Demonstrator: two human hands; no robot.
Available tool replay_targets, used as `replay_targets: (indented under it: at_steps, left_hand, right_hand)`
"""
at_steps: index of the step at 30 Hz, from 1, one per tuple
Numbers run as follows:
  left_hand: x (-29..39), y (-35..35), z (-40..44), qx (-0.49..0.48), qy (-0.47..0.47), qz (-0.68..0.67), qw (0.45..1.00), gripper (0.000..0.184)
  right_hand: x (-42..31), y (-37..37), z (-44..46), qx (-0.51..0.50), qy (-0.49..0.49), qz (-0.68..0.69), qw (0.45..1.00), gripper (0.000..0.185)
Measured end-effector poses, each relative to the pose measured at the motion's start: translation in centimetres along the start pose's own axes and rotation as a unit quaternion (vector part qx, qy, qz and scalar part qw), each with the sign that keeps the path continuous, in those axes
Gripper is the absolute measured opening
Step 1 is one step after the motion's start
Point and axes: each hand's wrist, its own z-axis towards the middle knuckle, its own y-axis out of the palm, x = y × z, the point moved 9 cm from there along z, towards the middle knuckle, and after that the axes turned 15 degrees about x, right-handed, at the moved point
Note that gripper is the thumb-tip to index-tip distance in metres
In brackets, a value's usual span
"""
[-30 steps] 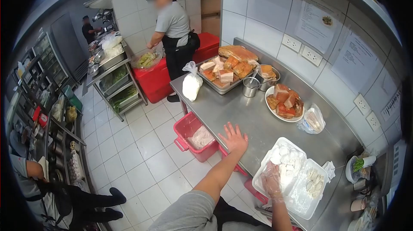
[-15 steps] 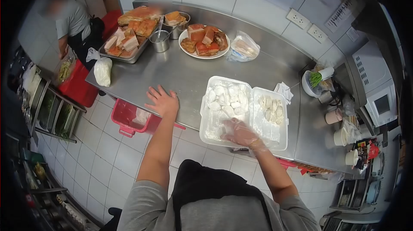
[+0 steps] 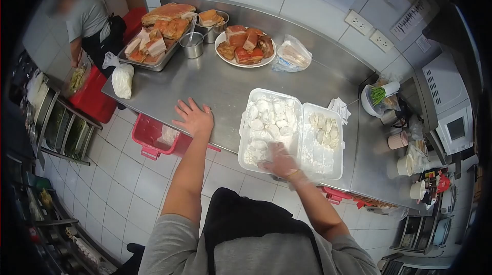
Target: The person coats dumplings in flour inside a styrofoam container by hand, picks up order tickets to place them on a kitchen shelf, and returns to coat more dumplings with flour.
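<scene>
My left hand (image 3: pixel 195 118) lies flat with spread fingers on the front edge of the steel table, holding nothing. My right hand (image 3: pixel 282 161), in a clear plastic glove, is low over the near end of an open white foam box (image 3: pixel 242 127). Its fingertips are down at the white flour, blurred, and whether they grip anything is hidden. Several flour-coated pieces (image 3: pixel 266 113) fill the back of that box half. In the right half, the lid (image 3: pixel 335 165), lies a smaller group of floured pieces (image 3: pixel 324 130).
Behind are a tray of roasted pork (image 3: pixel 163 31), metal pots (image 3: pixel 191 45), a plate of pork (image 3: pixel 246 47) and a bagged item (image 3: pixel 292 53). A tied bag of white stuff (image 3: pixel 122 81) sits left. Below is a red bin (image 3: pixel 154 136). A co-worker (image 3: pixel 89 21) stands far left.
My right hand has moved slightly down and right, toward the near side of the foam box, uncovering floured pieces and flour at the front left. My left hand stays on the table edge.
</scene>
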Motion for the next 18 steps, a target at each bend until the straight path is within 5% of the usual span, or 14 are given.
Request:
replay_targets:
  at_steps: [2, 5, 8, 11, 14, 18]
  left_hand:
    - [-0.1, 0.1, 0.1, 0.001, 0.001, 0.003, 1.0, 0.062]
    - [-0.1, 0.0, 0.1, -0.001, -0.001, 0.003, 1.0, 0.062]
    - [0.0, 0.0, 0.1, -0.005, -0.001, 0.0, 1.0, 0.062]
    - [-0.1, 0.1, 0.1, 0.002, -0.002, -0.001, 1.0, 0.063]
    - [-0.1, 0.2, 0.2, 0.003, -0.002, 0.0, 1.0, 0.063]
    - [-0.2, 0.2, 0.0, 0.002, -0.001, 0.001, 1.0, 0.063]
  right_hand:
    - [-0.2, 1.2, 0.3, 0.088, -0.036, 0.02, 0.995, 0.044]
    - [0.9, 1.7, 1.7, -0.033, 0.035, 0.054, 0.997, 0.035]
    - [4.2, 1.4, 2.3, -0.05, 0.149, 0.169, 0.973, 0.028]
    - [1.3, -1.3, 3.2, -0.109, 0.265, 0.343, 0.895, 0.026]
    - [-0.9, -2.2, 5.4, 0.014, 0.055, 0.188, 0.98, 0.03]
    - [-2.3, 1.0, 4.6, 0.015, -0.037, 0.11, 0.993, 0.038]
